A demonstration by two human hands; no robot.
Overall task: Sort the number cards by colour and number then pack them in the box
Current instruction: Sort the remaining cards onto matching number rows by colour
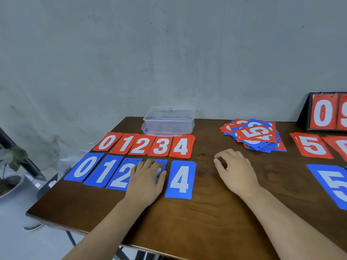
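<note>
Left hand (146,177), fingers straight, presses the blue card (163,163) lying between blue 2 (120,175) and blue 4 (180,179), long axis pointing toward the wall (169,53). Right hand (234,169), loosely curled and empty, rests on the table (206,212).

A plain indoor room: bare grey wall (169,53), wooden table (206,212), potted plant (11,160).
</note>
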